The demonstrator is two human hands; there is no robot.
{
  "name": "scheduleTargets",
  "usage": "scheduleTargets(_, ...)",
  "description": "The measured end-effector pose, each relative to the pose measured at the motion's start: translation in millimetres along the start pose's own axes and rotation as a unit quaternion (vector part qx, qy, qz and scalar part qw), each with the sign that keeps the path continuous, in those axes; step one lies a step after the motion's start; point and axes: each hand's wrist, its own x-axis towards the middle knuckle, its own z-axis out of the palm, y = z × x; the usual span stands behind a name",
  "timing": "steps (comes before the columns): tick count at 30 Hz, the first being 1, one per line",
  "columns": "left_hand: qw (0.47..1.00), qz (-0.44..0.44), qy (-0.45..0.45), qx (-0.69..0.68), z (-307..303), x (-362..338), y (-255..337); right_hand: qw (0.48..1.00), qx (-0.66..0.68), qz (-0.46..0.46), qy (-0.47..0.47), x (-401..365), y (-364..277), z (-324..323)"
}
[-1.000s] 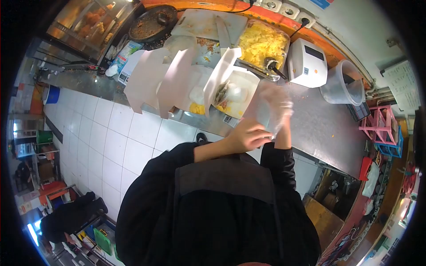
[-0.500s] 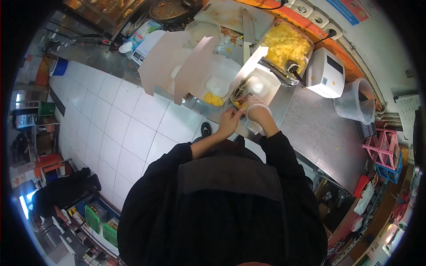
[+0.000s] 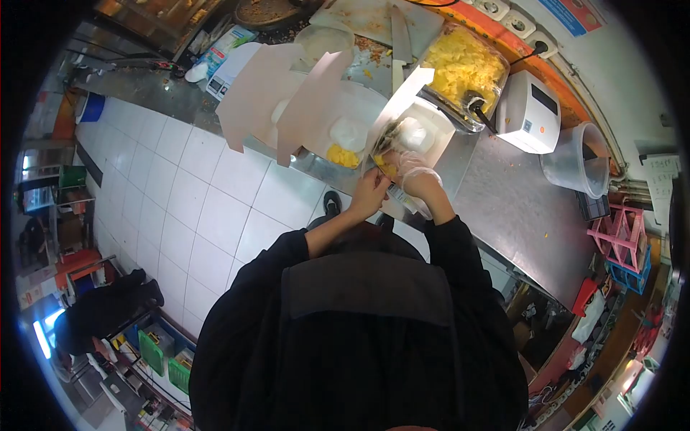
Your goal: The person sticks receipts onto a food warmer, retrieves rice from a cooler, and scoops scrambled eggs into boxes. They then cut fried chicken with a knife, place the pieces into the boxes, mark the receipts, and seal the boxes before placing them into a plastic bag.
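An opened paper food box (image 3: 436,146) stands at the counter's front edge, its lid raised. Inside are a white mound of rice (image 3: 412,133) and some yellow food (image 3: 386,167). My right hand (image 3: 420,179), in a clear plastic glove, reaches into the box by the yellow food. Its fingers are drawn together, and what they hold is hidden. At the near left corner my bare left hand (image 3: 370,194) has its fingers closed against the box's edge. Left of it stands a second open box (image 3: 370,100) with rice and a yellow portion (image 3: 343,156).
Another raised lid (image 3: 259,90) stands farther left. Behind are a tray of yellow food (image 3: 463,65) with a dark-handled utensil, a knife (image 3: 399,43) and a cutting board (image 3: 359,20). A white device (image 3: 528,115) and clear tub (image 3: 575,165) stand right. A person (image 3: 108,309) bends at lower left.
My right hand has shifted slightly left and deeper toward the yellow food in the box. My left hand stays at the box's edge. The view has tilted slightly.
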Motion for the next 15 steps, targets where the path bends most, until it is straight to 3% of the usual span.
scheduleTargets(3,1.000,0.018,0.003,0.022,-2.7,-5.3,6.5,0.997,0.070,0.010,0.032,6.4,4.4,9.3)
scheduleTargets(6,1.000,-0.021,-0.006,0.007,-3.0,-5.9,12.1,0.999,0.034,0.035,0.012,3.1,1.0,1.5)
scheduleTargets(9,0.999,-0.033,-0.023,0.004,-3.3,-5.2,9.0,1.000,-0.005,-0.019,-0.006,11.8,8.3,10.1)
scheduleTargets(11,1.000,-0.010,-0.019,-0.022,-2.2,-3.9,2.9,0.988,-0.058,-0.127,-0.070,20.5,8.1,8.3)
scheduleTargets(15,0.999,-0.024,-0.012,-0.031,-1.3,-2.5,0.1,0.983,-0.077,-0.068,-0.153,15.7,16.6,-5.6)
